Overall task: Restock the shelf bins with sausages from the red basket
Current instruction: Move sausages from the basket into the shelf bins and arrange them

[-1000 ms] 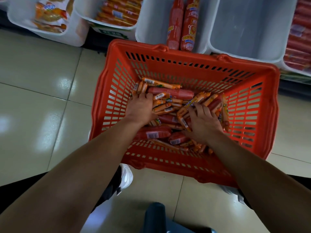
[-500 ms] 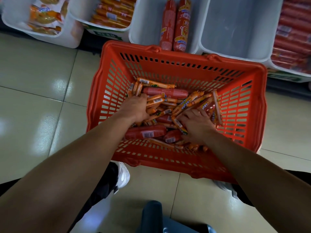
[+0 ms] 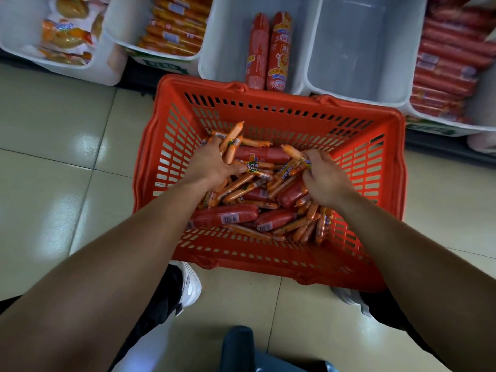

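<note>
2 fistfuls slim orange sausages [image 3: 232,135]: L hand [image 3: 212,165], R hand [image 3: 323,178]; slotted basket [image 3: 281,95].

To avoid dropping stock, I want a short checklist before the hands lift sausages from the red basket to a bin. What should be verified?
1. Left hand grips thin orange sausages: ok.
2. Right hand grips one more thin sausage: ok.
3. No thick red sausage in either grip: ok.
4. Nothing blocks the way over the rim of the red basket: ok.
5. Bin of orange sausages has room: cannot tell, partly out of frame.
</note>
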Motion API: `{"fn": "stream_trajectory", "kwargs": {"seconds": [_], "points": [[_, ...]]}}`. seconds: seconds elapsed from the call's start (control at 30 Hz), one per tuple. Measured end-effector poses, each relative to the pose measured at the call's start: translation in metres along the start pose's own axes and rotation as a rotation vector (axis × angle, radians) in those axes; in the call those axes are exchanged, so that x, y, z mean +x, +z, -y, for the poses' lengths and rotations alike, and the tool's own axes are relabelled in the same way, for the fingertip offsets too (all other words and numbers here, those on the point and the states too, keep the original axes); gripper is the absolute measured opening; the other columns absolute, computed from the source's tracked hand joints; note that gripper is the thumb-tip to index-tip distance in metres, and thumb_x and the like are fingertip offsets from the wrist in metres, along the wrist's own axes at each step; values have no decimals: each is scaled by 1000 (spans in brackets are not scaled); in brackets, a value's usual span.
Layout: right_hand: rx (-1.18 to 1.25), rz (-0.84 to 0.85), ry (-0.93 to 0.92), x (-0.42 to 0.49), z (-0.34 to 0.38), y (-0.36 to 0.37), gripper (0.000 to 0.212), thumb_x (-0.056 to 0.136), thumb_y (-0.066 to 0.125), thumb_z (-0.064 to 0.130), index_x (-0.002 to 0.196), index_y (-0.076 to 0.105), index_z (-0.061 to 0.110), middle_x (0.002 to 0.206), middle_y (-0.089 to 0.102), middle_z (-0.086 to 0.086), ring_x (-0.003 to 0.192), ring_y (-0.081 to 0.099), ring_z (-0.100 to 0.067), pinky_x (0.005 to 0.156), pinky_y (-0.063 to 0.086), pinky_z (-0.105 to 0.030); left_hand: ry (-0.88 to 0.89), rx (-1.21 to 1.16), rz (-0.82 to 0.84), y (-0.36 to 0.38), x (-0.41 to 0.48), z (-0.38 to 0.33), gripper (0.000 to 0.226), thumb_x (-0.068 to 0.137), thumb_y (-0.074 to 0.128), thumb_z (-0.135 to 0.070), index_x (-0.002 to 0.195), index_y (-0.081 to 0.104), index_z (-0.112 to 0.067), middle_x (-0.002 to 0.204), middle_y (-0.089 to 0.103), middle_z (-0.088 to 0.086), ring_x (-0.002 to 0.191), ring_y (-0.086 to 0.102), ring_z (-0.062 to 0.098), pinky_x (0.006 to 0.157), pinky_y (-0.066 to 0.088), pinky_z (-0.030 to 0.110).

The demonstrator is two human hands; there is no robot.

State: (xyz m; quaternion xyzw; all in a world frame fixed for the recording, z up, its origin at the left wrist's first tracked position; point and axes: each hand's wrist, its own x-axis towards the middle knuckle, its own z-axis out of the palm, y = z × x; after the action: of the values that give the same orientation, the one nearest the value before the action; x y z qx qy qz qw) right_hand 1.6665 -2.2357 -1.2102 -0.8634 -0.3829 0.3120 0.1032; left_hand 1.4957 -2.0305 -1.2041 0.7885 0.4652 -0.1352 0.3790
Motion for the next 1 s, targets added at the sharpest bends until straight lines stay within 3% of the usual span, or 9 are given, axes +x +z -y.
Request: {"fn": "stream_trajectory", "kwargs": {"seconds": [0.07,0.17,0.3,0.47,0.6,0.67,0.73,0.83,1.0], "points": [[-164,72,30,10,-11,-3,53,95,52,24,144,36,15,136,43,-14,121,50,-34,91,45,-41,-36,-38,6,3,1,6,88,77,83,-38,147,36,-15,135,55,5,119,57,27,90,47,33],[-354,216,-5,21,-21,-1,75,85,63,10,150,30,26,140,34,-10,118,49,-29,83,44,-35,-35,5,52,7,0,16,93,79,82,-28,153,29,-14,153,41,8,136,45,29,107,43,39],[-397,249,-65,41,-30,6,79,85,59,-2,149,35,38,146,28,-4,105,44,-20,76,41,-32,-9,56,44,7,4,20,80,78,81,-30,146,40,-19,138,52,8,122,55,29,98,51,43],[-349,231,-190,63,-35,7,56,91,69,21,143,50,27,150,39,3,133,40,-25,108,36,-38,-11,-40,29,5,14,19,70,83,79,-21,144,44,-20,110,57,-4,97,59,16,80,49,29],[-458,182,-172,64,-36,10,63,93,62,38,149,35,29,152,41,7,130,34,-25,102,37,-42,40,81,43,12,17,22,65,83,77,-22,141,46,-21,131,52,-1,122,51,22,101,47,40],[-542,172,-180,65,-34,13,67,93,58,46,152,29,30,153,38,7,134,31,-26,106,33,-45,59,171,65,21,16,24,55,84,75,-26,134,51,-20,132,52,4,127,46,29,104,44,45],[-603,191,-211,69,-29,14,64,93,57,48,149,34,29,151,39,6,135,34,-24,107,31,-43,78,336,73,29,18,26,48,84,71,-34,126,53,-19,140,49,12,134,37,39,108,38,51],[-631,262,-214,76,-23,8,63,91,59,53,145,40,27,145,43,4,132,42,-22,105,35,-40,86,459,59,36,16,24,52,88,66,-38,132,47,-18,145,40,12,136,30,40,112,31,51],[-590,385,-196,81,-20,0,77,86,51,73,142,47,20,137,48,-6,127,45,-27,101,39,-38,131,440,51,35,18,22,53,91,64,-40,134,45,-16,144,36,8,131,39,32,105,39,49]]}}
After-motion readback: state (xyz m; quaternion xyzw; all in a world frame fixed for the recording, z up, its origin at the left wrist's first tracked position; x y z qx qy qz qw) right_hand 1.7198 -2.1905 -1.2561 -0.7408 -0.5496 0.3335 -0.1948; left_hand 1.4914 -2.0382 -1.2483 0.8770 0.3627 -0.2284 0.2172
